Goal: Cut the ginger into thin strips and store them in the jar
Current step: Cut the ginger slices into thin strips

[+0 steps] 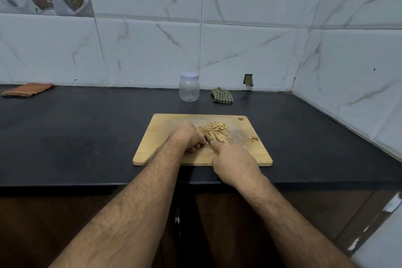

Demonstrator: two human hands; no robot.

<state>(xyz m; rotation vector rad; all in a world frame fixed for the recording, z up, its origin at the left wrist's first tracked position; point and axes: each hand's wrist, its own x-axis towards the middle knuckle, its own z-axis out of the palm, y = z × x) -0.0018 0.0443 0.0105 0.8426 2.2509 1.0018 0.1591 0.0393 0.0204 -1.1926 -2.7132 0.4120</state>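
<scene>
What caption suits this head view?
Right hand knifing ginger strips on cutting board; lidded jar waits behind.

The light was soft, rather dim and a little bluish, with only weak shadows. The black counter point(76, 128) was very dark and showed little detail. A bright reflection lay on the glossy cabinet front point(391, 204) at the lower right. The wide lens bent the wall tiles point(250, 50) and counter edge. The forearms looked slightly soft at the bottom.
</scene>
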